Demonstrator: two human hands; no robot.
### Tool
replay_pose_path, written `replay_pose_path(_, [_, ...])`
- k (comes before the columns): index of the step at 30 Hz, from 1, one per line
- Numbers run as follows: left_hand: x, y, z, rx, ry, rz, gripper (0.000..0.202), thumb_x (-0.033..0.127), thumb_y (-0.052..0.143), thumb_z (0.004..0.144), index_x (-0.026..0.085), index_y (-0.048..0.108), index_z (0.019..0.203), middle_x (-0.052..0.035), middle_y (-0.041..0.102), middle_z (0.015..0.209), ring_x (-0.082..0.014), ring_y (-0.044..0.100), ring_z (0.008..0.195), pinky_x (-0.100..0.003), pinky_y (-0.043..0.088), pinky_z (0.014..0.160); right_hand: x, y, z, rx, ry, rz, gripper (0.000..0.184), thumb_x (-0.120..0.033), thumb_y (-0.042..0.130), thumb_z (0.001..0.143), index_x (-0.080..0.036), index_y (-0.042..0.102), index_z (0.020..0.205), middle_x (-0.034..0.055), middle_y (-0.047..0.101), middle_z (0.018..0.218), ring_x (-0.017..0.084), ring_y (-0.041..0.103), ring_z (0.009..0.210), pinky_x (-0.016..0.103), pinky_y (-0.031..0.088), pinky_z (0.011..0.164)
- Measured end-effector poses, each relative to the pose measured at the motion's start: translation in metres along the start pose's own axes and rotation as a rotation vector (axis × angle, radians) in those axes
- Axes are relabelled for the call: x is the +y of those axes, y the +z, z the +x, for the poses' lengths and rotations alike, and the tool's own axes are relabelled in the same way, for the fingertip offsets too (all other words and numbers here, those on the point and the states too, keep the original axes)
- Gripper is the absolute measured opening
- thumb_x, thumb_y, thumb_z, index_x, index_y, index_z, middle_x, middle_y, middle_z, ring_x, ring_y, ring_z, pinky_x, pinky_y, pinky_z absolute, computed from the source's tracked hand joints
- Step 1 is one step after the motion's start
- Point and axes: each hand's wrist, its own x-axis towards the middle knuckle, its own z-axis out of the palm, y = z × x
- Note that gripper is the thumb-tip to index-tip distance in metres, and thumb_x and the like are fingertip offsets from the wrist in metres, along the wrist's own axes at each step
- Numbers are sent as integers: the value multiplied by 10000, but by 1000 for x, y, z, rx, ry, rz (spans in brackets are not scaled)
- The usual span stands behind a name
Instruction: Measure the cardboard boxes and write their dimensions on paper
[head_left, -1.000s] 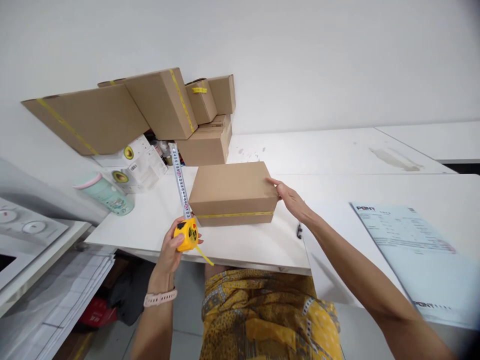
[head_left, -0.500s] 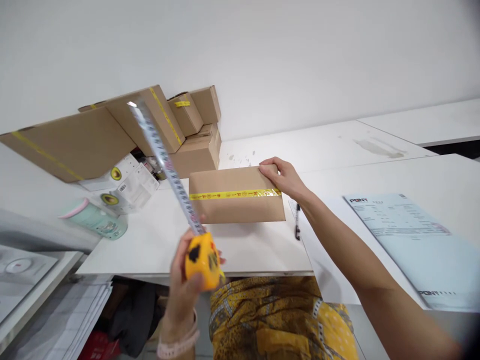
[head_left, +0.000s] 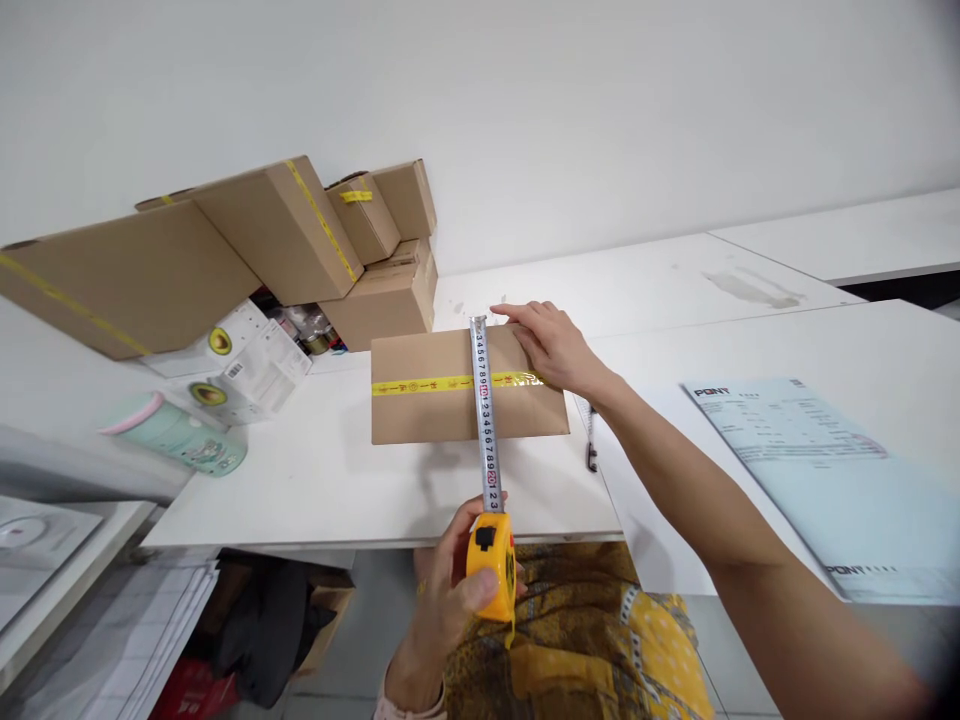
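A brown cardboard box [head_left: 427, 410] with a yellow tape strip lies on the white table [head_left: 315, 480]. My left hand [head_left: 450, 590] grips a yellow tape measure [head_left: 491, 565] near the table's front edge. Its steel blade [head_left: 482, 400] runs straight away from me over the box, its tip at the box's far edge. My right hand [head_left: 551, 345] rests flat on the box's far right part, fingers stretched beside the blade's tip.
Several taped cardboard boxes [head_left: 285, 235] are stacked at the back left, with white avocado-printed cartons [head_left: 232, 360] and a mint cup [head_left: 176, 435] lying on its side. A pen [head_left: 591, 445] and printed sheets [head_left: 810, 450] lie to the right. Another table [head_left: 675, 285] stands behind.
The box was turned so its taped face is up. My left hand swung the tape measure from the box's left side to the middle, and the blade now lies across the box.
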Motion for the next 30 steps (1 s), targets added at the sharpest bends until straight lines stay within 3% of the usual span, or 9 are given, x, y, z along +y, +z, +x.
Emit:
replay_pose_path(4, [-3,-3,2,14,14,-16,659,535,831,698,285,603,1263,-74,616,1019,-205,628,791,-356,597,689,1,3,1,-33,-37,-135,531,-173,290,988,-323,508,1449,97,590,1036,264,498,939,414,403,852])
replay_pose_path(10, [-9,-6,2,-16,-30,-30,695,542,830,693,291,596,1298,-59,581,988,-213,632,809,-368,597,712,4,6,4,-61,-100,-235,527,-221,343,991,-387,484,1471,108,562,1093,283,469,986,430,375,852])
replay_pose_path(19, [-13,-9,6,-58,-35,4,642,506,815,745,302,578,1306,-73,603,1049,-216,619,864,-382,587,777,6,8,8,-58,-102,-228,471,-278,305,1026,-378,569,1403,116,543,1078,282,461,981,438,399,844])
replay_pose_path(30, [-16,-8,8,-61,-39,-28,672,524,834,710,294,589,1293,-89,630,1106,-217,620,873,-366,585,774,9,13,8,-26,-97,-208,457,-317,281,1040,-383,591,1370,109,542,1067,275,453,968,436,416,838])
